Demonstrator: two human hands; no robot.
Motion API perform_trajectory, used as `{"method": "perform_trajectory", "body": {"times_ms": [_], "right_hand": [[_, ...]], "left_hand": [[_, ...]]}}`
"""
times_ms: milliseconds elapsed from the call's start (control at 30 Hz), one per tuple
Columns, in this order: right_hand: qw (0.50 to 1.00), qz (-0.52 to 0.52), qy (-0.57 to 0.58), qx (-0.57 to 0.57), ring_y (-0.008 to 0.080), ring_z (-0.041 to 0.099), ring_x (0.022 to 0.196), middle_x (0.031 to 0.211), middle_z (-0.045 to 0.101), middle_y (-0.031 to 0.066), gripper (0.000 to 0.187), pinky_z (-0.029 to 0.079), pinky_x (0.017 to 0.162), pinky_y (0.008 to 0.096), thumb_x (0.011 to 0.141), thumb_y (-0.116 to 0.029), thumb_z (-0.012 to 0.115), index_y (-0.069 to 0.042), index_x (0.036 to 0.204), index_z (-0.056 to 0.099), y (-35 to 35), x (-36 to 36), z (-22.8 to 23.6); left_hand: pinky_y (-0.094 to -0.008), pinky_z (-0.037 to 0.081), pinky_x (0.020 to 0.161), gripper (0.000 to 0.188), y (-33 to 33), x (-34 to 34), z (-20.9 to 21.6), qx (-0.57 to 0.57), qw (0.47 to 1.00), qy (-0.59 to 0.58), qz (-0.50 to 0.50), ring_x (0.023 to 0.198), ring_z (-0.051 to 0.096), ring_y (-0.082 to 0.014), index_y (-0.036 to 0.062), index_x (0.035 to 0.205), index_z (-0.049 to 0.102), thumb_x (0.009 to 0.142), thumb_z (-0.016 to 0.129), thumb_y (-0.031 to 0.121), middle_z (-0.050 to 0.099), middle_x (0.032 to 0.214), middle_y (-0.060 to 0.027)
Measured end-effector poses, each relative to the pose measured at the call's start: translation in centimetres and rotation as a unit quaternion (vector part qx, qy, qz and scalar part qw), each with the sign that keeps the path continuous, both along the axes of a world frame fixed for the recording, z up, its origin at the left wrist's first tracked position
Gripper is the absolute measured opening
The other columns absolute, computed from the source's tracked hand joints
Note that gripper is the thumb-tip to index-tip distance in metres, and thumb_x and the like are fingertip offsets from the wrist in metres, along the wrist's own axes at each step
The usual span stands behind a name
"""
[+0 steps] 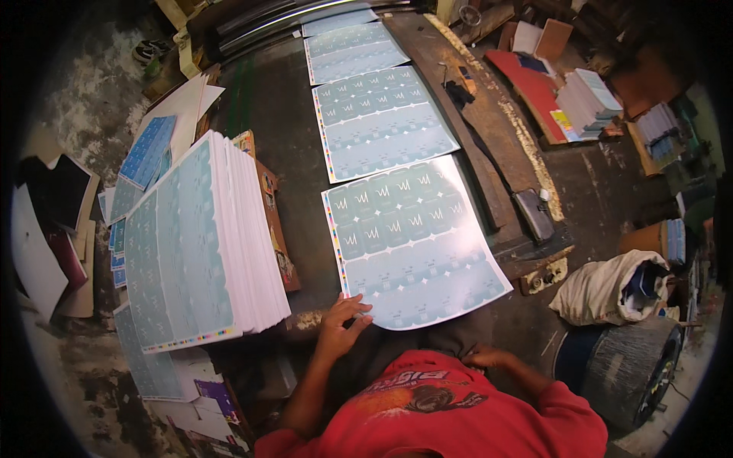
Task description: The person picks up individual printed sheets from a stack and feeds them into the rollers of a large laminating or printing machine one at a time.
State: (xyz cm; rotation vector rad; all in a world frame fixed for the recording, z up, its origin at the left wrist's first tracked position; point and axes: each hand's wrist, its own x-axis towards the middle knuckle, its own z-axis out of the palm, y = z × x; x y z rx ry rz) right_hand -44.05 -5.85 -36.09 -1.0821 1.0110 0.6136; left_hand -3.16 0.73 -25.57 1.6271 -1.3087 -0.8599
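Steadying the sheet, apparently, the left hand is resting half-open at its corner; the right hand is lying curled, hold unclear; lifting is likely needing a pinch.

A single fisheye view looks steeply down from the wearer's head, the red shirt very near at its lower edge, and faces forward along the worktable toward its far end
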Motion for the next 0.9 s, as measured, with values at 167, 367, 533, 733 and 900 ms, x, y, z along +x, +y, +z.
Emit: {"method": "perform_trajectory", "body": {"times_ms": [167, 367, 533, 733, 900], "right_hand": [[0.928, -0.370, 0.038, -0.014, 0.0178, 0.056, 0.050, 0.056, 0.055, 0.0017, 0.038, 0.043, 0.046, 0.0290, 0.087, -0.046, 0.062, -0.013, 0.068, 0.058, 1.6, -4.3, -0.3], [0.787, -0.609, -0.007, -0.095, 0.0145, 0.049, 0.055, 0.065, 0.056, 0.0013, 0.029, 0.041, 0.054, 0.0324, 0.089, -0.043, 0.058, -0.016, 0.082, 0.060, 6.1, -8.5, -6.6], [0.818, -0.375, -0.069, -0.430, 0.0162, 0.049, 0.061, 0.074, 0.056, 0.0034, 0.032, 0.041, 0.056, 0.0315, 0.090, -0.042, 0.058, -0.010, 0.091, 0.061, 10.1, -7.5, -10.9], [0.861, -0.376, 0.040, -0.340, 0.0231, 0.058, 0.083, 0.086, 0.060, 0.0117, 0.039, 0.045, 0.077, 0.0333, 0.091, -0.038, 0.058, 0.000, 0.102, 0.057, 10.1, 1.6, -4.8], [0.857, -0.381, 0.034, -0.345, 0.0153, 0.049, 0.060, 0.075, 0.053, 0.0046, 0.040, 0.041, 0.052, 0.0330, 0.094, -0.043, 0.055, -0.003, 0.093, 0.055, 9.3, 2.7, -3.3]], "left_hand": [[-0.0510, 0.033, 0.110, 0.027, -0.8, 0.4, -2.5, -0.067, 0.998, -0.014, -0.002, 0.113, 0.062, -0.0314, 0.0027, 0.097, 0.071, 0.085, 0.074, 0.026, 0.071, 0.102, -0.0124], [-0.0488, 0.036, 0.108, 0.030, -3.2, 1.5, -3.3, -0.118, 0.993, -0.003, 0.005, 0.111, 0.063, -0.0331, 0.0015, 0.091, 0.072, 0.084, 0.075, 0.031, 0.072, 0.099, -0.0125], [-0.0407, 0.047, 0.094, 0.029, -5.6, 2.5, -4.3, -0.114, 0.993, -0.002, -0.022, 0.108, 0.064, -0.0312, 0.0016, 0.090, 0.072, 0.084, 0.074, 0.030, 0.071, 0.098, -0.0126], [-0.0345, 0.049, 0.085, 0.024, -7.5, 4.8, -3.9, -0.078, 0.997, 0.006, -0.023, 0.097, 0.066, -0.0252, 0.0051, 0.090, 0.073, 0.084, 0.074, 0.028, 0.069, 0.092, -0.0125], [-0.0365, 0.050, 0.085, 0.030, -10.3, 5.4, -5.3, -0.128, 0.991, -0.008, 0.024, 0.096, 0.066, -0.0283, 0.0029, 0.094, 0.071, 0.082, 0.076, 0.030, 0.069, 0.094, -0.0135]]}}
